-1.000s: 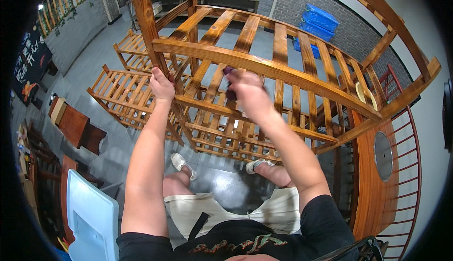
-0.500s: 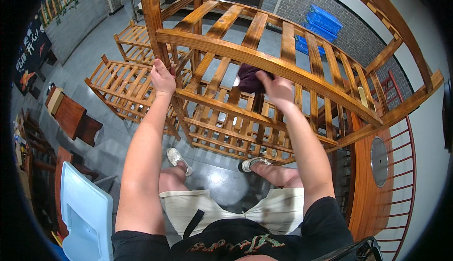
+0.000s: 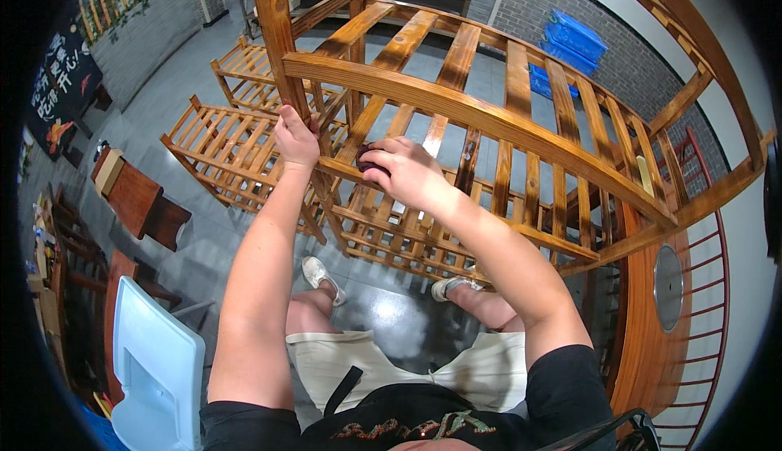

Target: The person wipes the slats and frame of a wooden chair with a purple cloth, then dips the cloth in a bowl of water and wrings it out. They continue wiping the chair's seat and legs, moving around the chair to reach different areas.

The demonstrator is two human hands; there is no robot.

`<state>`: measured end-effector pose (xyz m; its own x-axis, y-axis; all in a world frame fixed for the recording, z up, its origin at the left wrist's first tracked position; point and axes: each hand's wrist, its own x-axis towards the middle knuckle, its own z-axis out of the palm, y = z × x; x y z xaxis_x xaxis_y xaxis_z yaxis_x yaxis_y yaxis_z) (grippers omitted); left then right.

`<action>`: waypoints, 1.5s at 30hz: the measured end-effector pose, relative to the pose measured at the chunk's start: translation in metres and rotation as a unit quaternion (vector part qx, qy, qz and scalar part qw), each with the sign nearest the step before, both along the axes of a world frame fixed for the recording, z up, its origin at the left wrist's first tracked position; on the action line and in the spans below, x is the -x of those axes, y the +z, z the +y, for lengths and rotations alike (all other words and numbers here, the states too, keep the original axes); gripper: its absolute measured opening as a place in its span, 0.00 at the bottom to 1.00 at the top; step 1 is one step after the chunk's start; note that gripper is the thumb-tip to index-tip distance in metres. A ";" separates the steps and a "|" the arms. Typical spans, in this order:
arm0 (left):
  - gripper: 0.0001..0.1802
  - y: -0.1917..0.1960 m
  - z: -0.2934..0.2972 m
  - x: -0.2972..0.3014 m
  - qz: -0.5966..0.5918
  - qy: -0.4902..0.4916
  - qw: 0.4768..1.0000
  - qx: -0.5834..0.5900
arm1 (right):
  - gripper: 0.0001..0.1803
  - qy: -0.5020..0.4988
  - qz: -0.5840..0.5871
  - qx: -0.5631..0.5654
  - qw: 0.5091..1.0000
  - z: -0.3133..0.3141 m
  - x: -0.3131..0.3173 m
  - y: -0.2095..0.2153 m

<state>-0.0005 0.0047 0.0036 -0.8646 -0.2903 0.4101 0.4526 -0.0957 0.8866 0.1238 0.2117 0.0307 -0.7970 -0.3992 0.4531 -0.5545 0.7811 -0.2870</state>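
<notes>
In front of me stands a tall slatted wooden shelf rack (image 3: 489, 109) with several tiers. My left hand (image 3: 296, 136) is closed around its front left upright post (image 3: 275, 31). A dark purple cloth (image 3: 371, 158) is bunched under my right hand (image 3: 403, 171), whose fingers curl over it and hide most of it. That hand presses the cloth on the front rail of a lower tier, near the left post and just right of my left hand.
Lower slatted racks (image 3: 224, 145) stand to the left. A brown wooden bench (image 3: 138, 198) and a light blue plastic chair (image 3: 155, 361) are nearer on that side. Blue bins (image 3: 574, 42) sit behind the rack. At right is a wooden table with a round metal inset (image 3: 669, 288).
My right hand has moved left along the rack with the cloth, from the middle toward the left post. My left hand keeps its hold on the post. The view has shifted slightly.
</notes>
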 end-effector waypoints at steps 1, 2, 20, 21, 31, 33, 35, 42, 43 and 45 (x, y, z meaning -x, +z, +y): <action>0.41 0.002 0.001 -0.002 0.002 -0.002 1.000 0.002 | 0.19 0.007 -0.004 -0.021 1.000 0.005 0.007 -0.002; 0.41 0.004 0.004 -0.004 0.004 -0.004 1.000 0.004 | 0.16 0.024 0.033 -0.031 0.999 0.009 0.013 -0.004; 0.40 0.004 -0.004 -0.010 -0.011 -0.048 0.999 0.002 | 0.15 -0.287 0.012 -0.157 0.945 0.060 0.141 -0.049; 0.40 0.004 -0.003 -0.009 -0.008 -0.051 0.999 0.009 | 0.15 -0.295 0.020 -0.116 0.948 0.066 0.154 -0.055; 0.38 0.011 0.001 -0.014 -0.004 -0.067 0.998 -0.016 | 0.17 -0.239 -0.032 -0.054 0.969 0.092 0.167 -0.043; 0.41 -0.005 -0.006 -0.001 -0.005 -0.041 0.998 0.043 | 0.18 -0.216 -0.065 -0.054 0.973 0.098 0.165 -0.036; 0.48 -0.006 -0.002 0.001 -0.001 -0.001 1.000 0.027 | 0.18 -0.195 -0.114 -0.060 0.972 0.093 0.152 -0.016; 0.47 -0.025 -0.015 0.022 0.018 0.049 0.993 0.107 | 0.21 -0.150 -0.194 -0.119 0.962 0.056 0.107 0.023; 0.44 -0.017 -0.008 0.015 0.008 0.017 0.998 0.064 | 0.20 -0.160 -0.258 -0.069 0.950 0.049 0.092 0.034; 0.40 -0.001 0.002 -0.002 -0.012 -0.046 0.999 -0.018 | 0.20 -0.125 -0.268 -0.032 0.955 0.045 0.075 0.031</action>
